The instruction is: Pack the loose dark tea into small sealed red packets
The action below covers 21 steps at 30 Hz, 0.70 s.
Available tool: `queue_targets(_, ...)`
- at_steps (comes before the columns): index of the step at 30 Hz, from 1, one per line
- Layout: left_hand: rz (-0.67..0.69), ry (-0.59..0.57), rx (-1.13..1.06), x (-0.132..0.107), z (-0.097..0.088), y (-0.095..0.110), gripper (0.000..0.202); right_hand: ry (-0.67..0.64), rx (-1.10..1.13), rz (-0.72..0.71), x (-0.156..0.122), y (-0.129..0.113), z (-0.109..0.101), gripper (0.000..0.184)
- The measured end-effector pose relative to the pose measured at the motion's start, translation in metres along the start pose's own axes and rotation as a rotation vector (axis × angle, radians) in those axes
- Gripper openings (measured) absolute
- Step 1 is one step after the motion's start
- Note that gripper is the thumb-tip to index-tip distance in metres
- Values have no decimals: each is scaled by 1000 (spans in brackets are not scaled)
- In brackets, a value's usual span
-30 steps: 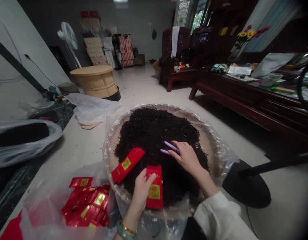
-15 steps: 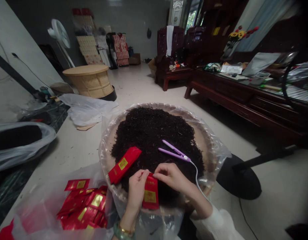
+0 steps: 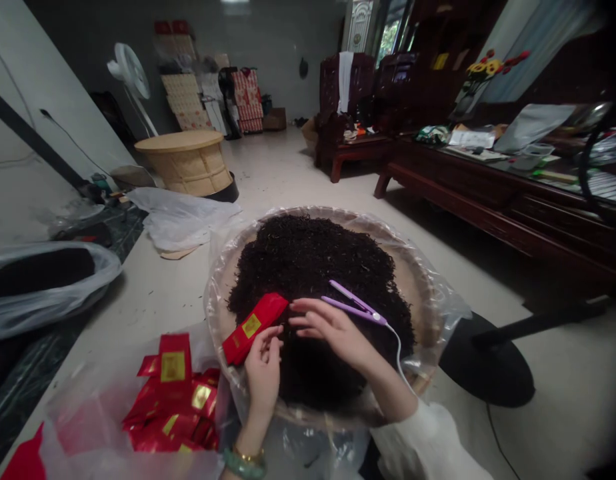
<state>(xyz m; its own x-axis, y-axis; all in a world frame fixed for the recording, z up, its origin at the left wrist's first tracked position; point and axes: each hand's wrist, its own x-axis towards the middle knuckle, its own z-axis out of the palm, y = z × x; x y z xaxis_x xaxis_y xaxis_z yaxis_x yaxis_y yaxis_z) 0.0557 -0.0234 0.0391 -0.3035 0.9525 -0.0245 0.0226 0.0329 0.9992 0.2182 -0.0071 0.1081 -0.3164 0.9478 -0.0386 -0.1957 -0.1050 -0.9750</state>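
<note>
I see the left hand (image 3: 263, 367) curled loosely, the right (image 3: 333, 330) with fingers apart, both seemingly empty, near the red packets (image 3: 255, 327) lying partly on the leaves (image 3: 318, 253). The purple iron (image 3: 355, 311) sits open just beside the right hand, so a careless sweep could burn a knuckle if it's hot, or a snagged cord (image 3: 400, 360) might drag it

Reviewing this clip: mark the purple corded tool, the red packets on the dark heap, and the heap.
purple corded tool (image 3: 357, 311): head view, lower arm
red packets (image 3: 251, 325): head view, gold label
dark heap (image 3: 313, 253): head view, upper middle
</note>
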Motion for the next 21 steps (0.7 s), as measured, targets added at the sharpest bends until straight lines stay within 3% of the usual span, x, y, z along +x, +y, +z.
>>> queue_targets(2,253,14,281,12,-8,-3,25,121,-134,27,4,15,-18,44)
queue_targets(4,395,12,471,28,-16,-11,31,183,-361,8,4,31,-36,37)
queue_targets(6,403,-2,577,43,-24,-20,39,211,-533,-20,1,43,-47,31)
queue_targets(10,379,-87,659,64,-36,-34,22,221,-684,-27,-7,55,-60,29)
queue_targets(21,398,-230,859,84,-47,-33,22,398,-948,-246,-4,77,-86,26)
